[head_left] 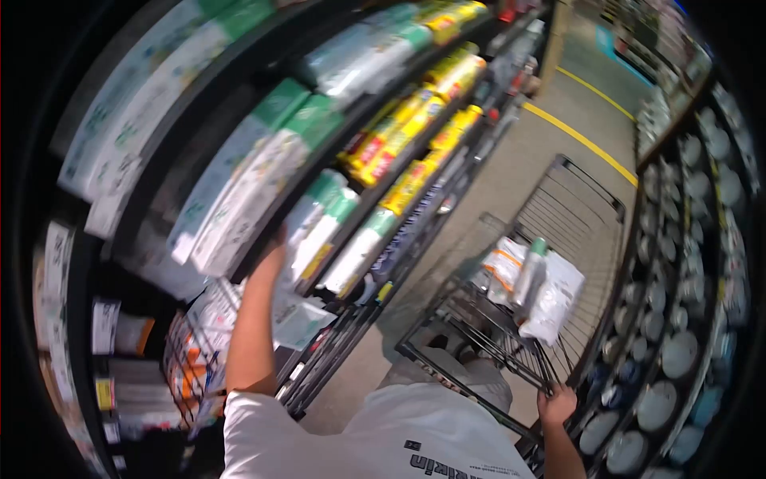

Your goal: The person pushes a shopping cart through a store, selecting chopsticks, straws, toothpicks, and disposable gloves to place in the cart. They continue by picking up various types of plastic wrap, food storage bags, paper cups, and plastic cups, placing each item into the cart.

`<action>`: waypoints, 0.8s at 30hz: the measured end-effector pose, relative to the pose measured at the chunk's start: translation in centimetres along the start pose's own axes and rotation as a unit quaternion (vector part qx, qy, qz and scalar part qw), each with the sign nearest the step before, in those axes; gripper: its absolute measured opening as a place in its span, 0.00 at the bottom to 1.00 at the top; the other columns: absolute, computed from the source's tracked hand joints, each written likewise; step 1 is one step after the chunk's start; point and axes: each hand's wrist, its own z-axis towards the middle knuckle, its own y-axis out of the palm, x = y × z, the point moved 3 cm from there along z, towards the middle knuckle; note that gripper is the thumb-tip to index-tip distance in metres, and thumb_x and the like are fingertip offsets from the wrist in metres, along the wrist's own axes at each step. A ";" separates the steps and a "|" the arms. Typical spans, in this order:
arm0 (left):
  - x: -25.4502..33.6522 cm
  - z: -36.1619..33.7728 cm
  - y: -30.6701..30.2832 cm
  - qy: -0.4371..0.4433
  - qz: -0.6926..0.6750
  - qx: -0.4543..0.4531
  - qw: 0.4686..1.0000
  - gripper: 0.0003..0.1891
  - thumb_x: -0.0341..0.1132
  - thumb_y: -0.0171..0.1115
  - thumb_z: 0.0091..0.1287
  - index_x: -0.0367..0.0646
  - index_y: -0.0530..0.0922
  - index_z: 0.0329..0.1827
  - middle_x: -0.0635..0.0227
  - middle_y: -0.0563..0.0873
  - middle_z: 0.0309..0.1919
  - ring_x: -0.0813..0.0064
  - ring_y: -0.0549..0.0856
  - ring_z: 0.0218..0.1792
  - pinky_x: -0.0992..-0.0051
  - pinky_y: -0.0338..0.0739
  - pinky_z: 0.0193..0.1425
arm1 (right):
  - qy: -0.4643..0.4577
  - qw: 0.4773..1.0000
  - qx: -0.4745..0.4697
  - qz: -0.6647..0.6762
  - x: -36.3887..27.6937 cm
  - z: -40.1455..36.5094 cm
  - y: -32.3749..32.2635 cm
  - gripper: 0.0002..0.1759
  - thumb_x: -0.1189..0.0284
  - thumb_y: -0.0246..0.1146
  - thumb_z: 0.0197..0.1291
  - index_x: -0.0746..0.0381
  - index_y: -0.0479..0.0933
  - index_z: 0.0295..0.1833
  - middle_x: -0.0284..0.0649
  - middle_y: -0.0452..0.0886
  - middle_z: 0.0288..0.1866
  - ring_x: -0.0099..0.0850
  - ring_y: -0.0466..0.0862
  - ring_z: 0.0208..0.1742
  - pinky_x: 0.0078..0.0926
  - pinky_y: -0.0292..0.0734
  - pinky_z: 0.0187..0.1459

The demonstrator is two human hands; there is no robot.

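Observation:
My left arm stretches up to the shelf on the left, where my left hand (277,242) is by the black shelf edge, close to white and green boxes (319,227). Its fingers are hidden and blurred, so I cannot make out a grip. Low on the right, my right hand (556,404) is wrapped round the handle of a wire shopping cart (566,191). Inside the cart lie a white bag with an orange band (505,263), a pack with a green end (530,275) and a white plastic bag (554,295).
Yellow packages (399,132) fill the farther left shelves. A wire basket (195,359) of orange and white packs hangs below my left arm. Racks of round, pale items (678,351) line the right side. Yellow lines (582,140) cross the floor ahead.

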 end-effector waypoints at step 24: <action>43.2 -20.7 16.9 0.072 -0.375 -0.600 0.703 0.40 0.51 0.71 0.66 0.28 0.70 0.70 0.47 0.84 0.58 0.58 0.87 0.56 0.62 0.81 0.58 | 0.044 0.999 -0.016 -0.004 1.6 -0.4 0.8 0.16 0.61 0.75 0.40 0.50 0.86 0.39 0.32 0.84 0.32 0.37 0.83 0.37 0.40 0.75 0.42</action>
